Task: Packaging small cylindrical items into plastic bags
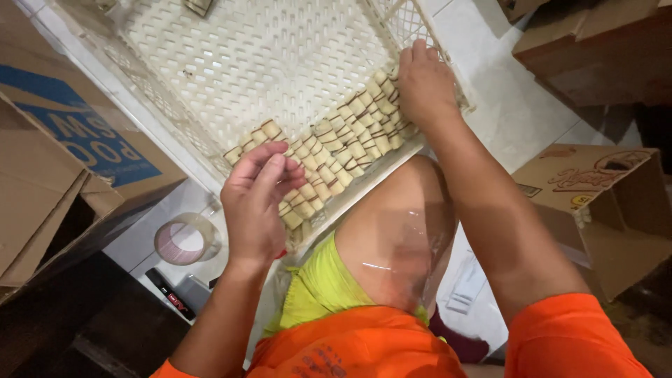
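Observation:
A white perforated plastic crate (pixel 266 63) rests tilted against my knee. Along its near edge lie several small cream-coloured rolls with dark stripes (pixel 336 150), packed in rows. My left hand (pixel 255 203) hovers over the left end of the rows, fingers bent and pinched together; whether a roll is between them is hidden. At the right end of the rows my right hand (pixel 423 84) lies palm down, fingers curled over the rolls by the crate's side wall.
Cardboard boxes stand at the left (pixel 63 154) and right (pixel 602 203). A roll of clear tape (pixel 185 239) and a dark marker (pixel 169 294) lie on the pale tiled floor below the crate. A clear plastic sheet (pixel 402 245) covers my knee.

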